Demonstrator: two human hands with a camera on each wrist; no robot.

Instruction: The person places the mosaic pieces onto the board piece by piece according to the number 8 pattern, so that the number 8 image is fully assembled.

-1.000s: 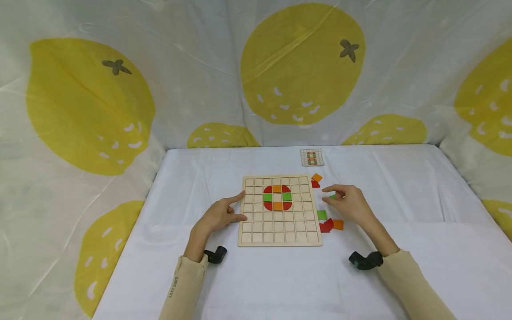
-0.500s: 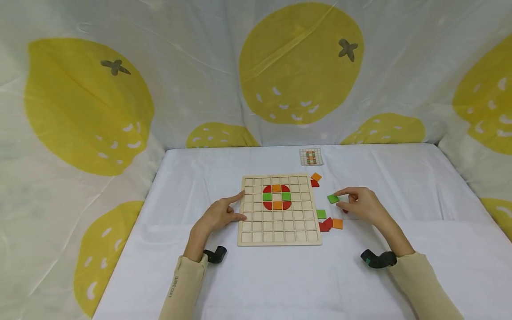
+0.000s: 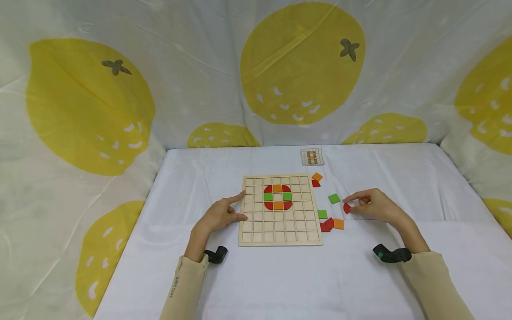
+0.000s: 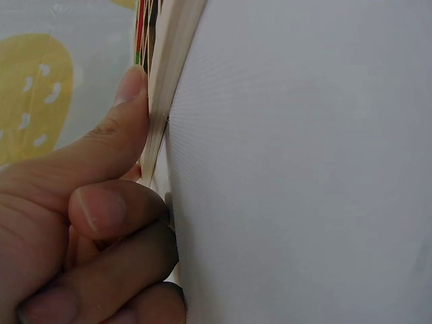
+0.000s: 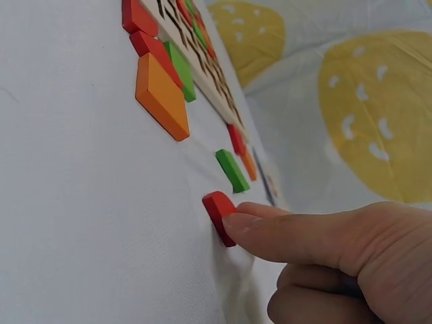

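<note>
A wooden grid board (image 3: 256, 226) lies on the table with red, orange and green tiles set in a ring. At its left edge, my left hand (image 3: 221, 215) rests thumb and forefinger, spread apart; the left wrist view shows the thumb (image 4: 128, 121) against the board's side and the other fingers bent. Right of the board, my right hand (image 3: 374, 205) pinches a red quarter-round tile (image 3: 346, 208) between thumb and forefinger. In the right wrist view the thumb tip overlaps this red tile (image 5: 219, 214). A loose green square tile (image 3: 334, 198) lies just left of it.
Along the board's right side lie another green tile (image 3: 322, 214), red tiles (image 3: 329, 223) and an orange tile (image 3: 338, 224). Near its top right corner are an orange tile (image 3: 317, 177) and a red one (image 3: 316, 183). A small pattern card (image 3: 312, 157) lies behind the board.
My right hand has moved right, away from the green tile, which now lies uncovered, and onto the red quarter-round tile. My left hand has stayed at the board's edge.
</note>
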